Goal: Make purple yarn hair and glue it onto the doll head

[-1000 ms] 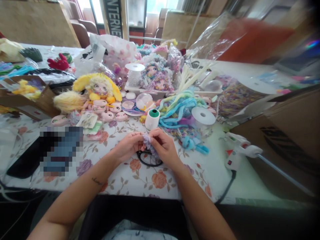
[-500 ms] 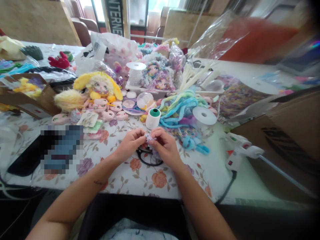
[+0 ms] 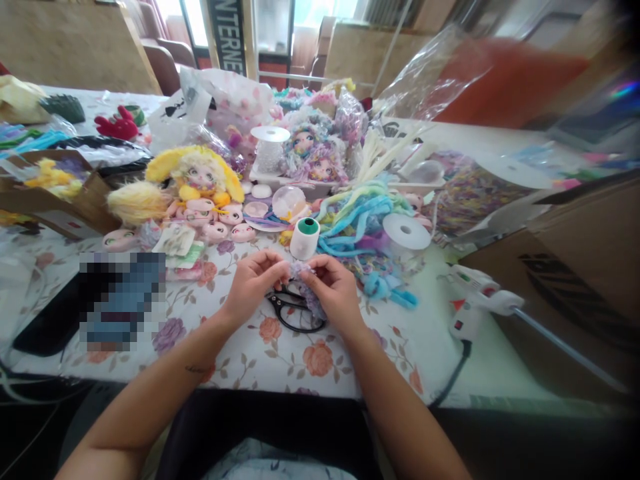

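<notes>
Between my two hands is a short length of fluffy lilac yarn (image 3: 309,288). My left hand (image 3: 257,279) pinches its left end with thumb and forefinger. My right hand (image 3: 334,288) has its fingers closed on the other part, and the yarn hangs down beside the palm. Just below lie black-handled scissors (image 3: 295,315) on the flowered cloth, their blades partly hidden by my hands. A white cone of thread (image 3: 306,240) with a green top stands right behind my fingers.
Doll faces (image 3: 216,231) and a yellow-eared doll (image 3: 200,175) lie to the back left. Blue and green yarn (image 3: 365,217) and a white spool (image 3: 407,231) are at the back right. A glue gun (image 3: 475,293) stands beside a cardboard box (image 3: 565,267). A black phone-like object (image 3: 50,320) lies left.
My hands have drawn slightly apart, and more of the lilac yarn shows between them and below. The scissors' handles are more exposed. The view has shifted slightly.
</notes>
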### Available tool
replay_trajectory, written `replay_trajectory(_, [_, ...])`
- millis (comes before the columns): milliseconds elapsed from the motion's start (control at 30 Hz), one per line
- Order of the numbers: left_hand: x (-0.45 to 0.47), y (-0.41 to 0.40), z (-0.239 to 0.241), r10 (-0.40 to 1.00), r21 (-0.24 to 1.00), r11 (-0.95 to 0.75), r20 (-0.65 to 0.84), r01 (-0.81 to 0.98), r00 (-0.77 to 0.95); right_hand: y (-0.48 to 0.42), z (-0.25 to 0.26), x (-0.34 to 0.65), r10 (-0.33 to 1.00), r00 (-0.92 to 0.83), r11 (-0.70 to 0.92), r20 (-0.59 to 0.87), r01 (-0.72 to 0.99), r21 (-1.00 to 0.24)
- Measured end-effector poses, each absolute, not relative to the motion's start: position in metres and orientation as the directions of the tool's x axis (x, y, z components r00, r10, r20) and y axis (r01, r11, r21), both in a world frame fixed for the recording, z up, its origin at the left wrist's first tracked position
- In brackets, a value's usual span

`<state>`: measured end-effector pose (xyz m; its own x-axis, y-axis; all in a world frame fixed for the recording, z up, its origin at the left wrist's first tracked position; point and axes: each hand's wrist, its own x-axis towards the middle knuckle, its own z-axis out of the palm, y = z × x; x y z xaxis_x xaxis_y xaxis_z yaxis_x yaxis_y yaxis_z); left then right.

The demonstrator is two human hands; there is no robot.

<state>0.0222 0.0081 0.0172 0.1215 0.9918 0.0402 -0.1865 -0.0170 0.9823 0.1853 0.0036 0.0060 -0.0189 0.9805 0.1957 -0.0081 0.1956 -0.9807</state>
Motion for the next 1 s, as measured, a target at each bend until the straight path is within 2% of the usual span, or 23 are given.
replay_trajectory(167, [0.025, 0.006, 0.015, 0.985, 0.994, -0.05, 0.066, -0.1, 0.157, 0.002, 0.011, 0.184, 0.954, -0.083, 0.291, 0.288, 0.036, -0.956])
replay_trajectory(233, [0.025, 0.006, 0.014, 0.987, 0.995, -0.054, 0.067, -0.089, 0.149, 0.002, 0.011, 0.185, 0.965, -0.08, 0.253, 0.251, 0.005, -0.968])
replay_trajectory(400, [0.025, 0.008, 0.008, 0.977, 0.989, -0.083, 0.105, -0.119, 0.184, 0.005, 0.005, 0.185, 0.998, 0.01, 0.059, 0.058, -0.171, -0.984])
replay_trajectory(500, [0.026, 0.01, 0.003, 0.968, 0.984, -0.12, 0.145, -0.132, 0.204, 0.007, 0.001, 0.185, 0.999, 0.035, 0.038, 0.03, -0.241, -0.97])
replay_trajectory(733, [0.025, 0.012, 0.003, 0.969, 0.976, -0.074, 0.119, -0.206, 0.218, 0.004, 0.003, 0.184, 0.995, 0.009, 0.099, 0.099, -0.158, -0.983])
replay_trajectory(900, [0.023, 0.011, 0.006, 0.979, 0.987, -0.08, 0.104, -0.14, 0.177, -0.001, 0.005, 0.18, 0.976, -0.061, 0.21, 0.21, 0.007, -0.978])
replay_trajectory(1000, [0.022, 0.011, 0.007, 0.979, 0.986, -0.07, 0.097, -0.151, 0.177, 0.0, 0.006, 0.18, 0.985, -0.062, 0.159, 0.162, -0.048, -0.986])
